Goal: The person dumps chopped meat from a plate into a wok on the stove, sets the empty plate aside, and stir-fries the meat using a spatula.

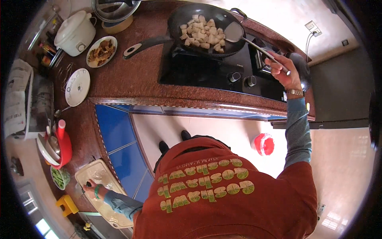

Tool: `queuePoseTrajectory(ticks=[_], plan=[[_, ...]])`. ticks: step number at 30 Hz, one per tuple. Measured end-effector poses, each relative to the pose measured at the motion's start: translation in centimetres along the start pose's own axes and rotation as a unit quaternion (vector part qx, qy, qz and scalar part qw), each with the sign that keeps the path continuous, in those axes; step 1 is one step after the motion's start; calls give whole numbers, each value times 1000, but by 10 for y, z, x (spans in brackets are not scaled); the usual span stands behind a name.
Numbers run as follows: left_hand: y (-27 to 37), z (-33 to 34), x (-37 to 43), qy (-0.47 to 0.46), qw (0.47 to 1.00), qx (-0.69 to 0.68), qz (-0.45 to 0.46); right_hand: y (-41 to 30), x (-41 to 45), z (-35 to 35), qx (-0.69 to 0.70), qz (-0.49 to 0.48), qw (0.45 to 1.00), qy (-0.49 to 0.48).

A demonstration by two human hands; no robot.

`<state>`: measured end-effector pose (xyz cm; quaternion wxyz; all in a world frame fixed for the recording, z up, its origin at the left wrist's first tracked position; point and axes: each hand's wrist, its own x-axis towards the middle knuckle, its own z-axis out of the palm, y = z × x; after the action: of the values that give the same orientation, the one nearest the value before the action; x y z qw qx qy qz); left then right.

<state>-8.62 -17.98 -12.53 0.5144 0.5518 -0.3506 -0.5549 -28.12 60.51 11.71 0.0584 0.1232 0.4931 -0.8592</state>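
My right hand (pixel 285 71) grips the metal handle of a spatula (pixel 234 32). The spatula's broad blade rests inside a black wok (pixel 209 10), at the right edge of a heap of pale cubes (pixel 203 33), apparently meat. Beneath the wok is a black glass gas hob (pixel 203 71). At the lower left my left hand (pixel 95 191) is over a beige cutting board (pixel 100 168), which looks wet. Its fingers are closed around a small black handle (pixel 88 184), perhaps a knife's; most of that tool is hidden.
Left on the counter stand a white electric pot (pixel 74 33), a plate of browned food (pixel 103 53), a white plate (pixel 78 86), a red colander (pixel 66 149) with utensils and a bowl of green vegetables (pixel 59 177). The wok's long handle (pixel 146 46) juts left. A red-lined bin (pixel 264 144) is on the floor.
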Motion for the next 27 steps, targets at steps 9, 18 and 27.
queuePoseTrajectory(ticks=[9, 18, 27], plan=[[35, 169, -301, -515, 814, 72, 258, -49, 27, 20, -75, -180, 965, -177], [29, 306, -447, -586, 341, 293, 675, -102, 44, 43, -536, -181, 816, 116], [17, 344, -449, -582, 248, 394, 667, 14, 100, -42, -240, -170, 955, 42]])
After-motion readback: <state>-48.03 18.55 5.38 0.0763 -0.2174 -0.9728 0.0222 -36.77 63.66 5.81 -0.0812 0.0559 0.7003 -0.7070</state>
